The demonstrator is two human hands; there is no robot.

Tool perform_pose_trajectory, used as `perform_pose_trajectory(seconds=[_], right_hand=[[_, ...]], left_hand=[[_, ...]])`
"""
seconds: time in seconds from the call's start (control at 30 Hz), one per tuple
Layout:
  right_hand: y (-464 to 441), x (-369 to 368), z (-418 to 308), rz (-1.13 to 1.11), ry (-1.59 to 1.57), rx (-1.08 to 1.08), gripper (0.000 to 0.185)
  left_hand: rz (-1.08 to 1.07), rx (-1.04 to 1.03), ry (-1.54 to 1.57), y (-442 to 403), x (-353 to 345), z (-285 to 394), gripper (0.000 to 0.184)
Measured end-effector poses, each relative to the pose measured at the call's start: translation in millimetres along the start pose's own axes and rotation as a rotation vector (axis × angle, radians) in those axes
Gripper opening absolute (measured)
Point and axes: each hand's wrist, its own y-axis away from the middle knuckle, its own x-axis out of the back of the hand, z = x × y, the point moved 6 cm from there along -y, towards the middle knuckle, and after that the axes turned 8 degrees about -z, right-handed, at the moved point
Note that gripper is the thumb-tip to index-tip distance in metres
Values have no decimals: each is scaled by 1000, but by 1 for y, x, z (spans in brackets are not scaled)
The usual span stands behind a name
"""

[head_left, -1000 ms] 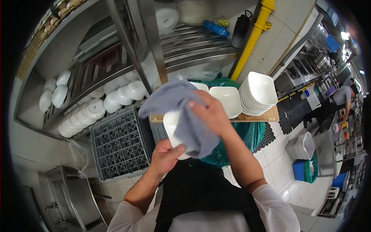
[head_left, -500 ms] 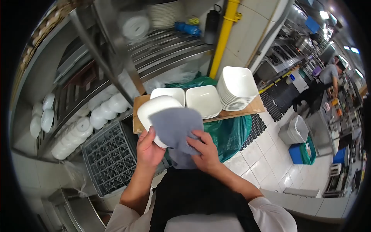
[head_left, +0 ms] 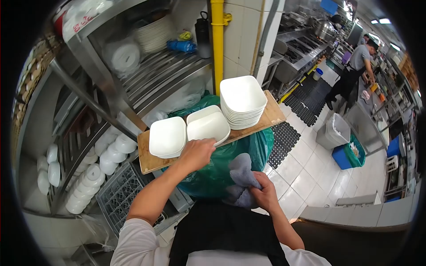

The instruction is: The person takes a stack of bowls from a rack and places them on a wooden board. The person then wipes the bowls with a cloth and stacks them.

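Note:
My left hand [head_left: 198,155] grips the near edge of a white square bowl [head_left: 206,124] in the middle of a wooden board [head_left: 153,165]; the bowl is tilted over whatever lies beneath it. To its left stands a short stack of white bowls [head_left: 167,135], and to its right a tall stack [head_left: 243,95]. My right hand [head_left: 265,191] is closed around a grey-blue cloth [head_left: 244,177], which hangs in front of the green plastic bag [head_left: 199,179] below the board.
Metal shelves [head_left: 151,80] with plates and white bowls stand at the left, above a grey rack [head_left: 120,193]. A yellow pipe [head_left: 217,48] rises behind the board. Bins [head_left: 333,133] stand at the right; farther back, a person [head_left: 355,66] leans over a counter.
My left hand has moved from the bowl held under the cloth to the middle bowl on the board. My right hand has carried the cloth down and right. The view has turned rightward.

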Motion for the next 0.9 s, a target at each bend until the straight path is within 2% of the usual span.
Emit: perform_pose_trajectory(seconds=[0.07,0.17,0.23,0.33,0.37,0.43,0.47,0.57,0.63,0.7,0.8,0.87,0.9], right_hand=[[3,6,-1,14,25,-5,35],[5,9,-1,17,48,-12,33],[5,8,-2,12,38,5,32],[5,-5,8,-100,-491,-278,33],[3,-9,8,-110,-602,-295,35],[-3,-18,6,-134,-816,-335,40],[-9,-23,1,-173,-815,-325,41],[-29,-40,-16,-295,-835,-300,43],[-43,-52,-33,-371,-875,-287,44],[-63,-67,-52,-424,-918,-236,46],[-107,-94,-90,-513,-906,-142,48],[-149,-115,-121,-509,-613,142,50],[-172,-122,-138,-444,-221,394,52]], left_hand=[[-25,33,-71,-8,-7,-8,12],[-107,44,-80,-19,-17,-19,20],[-24,-2,-166,-25,-32,-30,26],[-4,34,-170,-28,-44,-39,38],[-15,64,-149,-28,-46,-40,43],[67,26,-161,-24,-43,-30,50],[112,6,-170,-21,-37,-27,53],[306,11,69,13,-8,-18,62],[522,140,105,50,7,-31,67],[774,290,90,94,12,-55,73],[804,484,184,132,10,-92,95],[772,495,391,130,-6,-119,97],[759,496,494,130,-9,-130,98]])
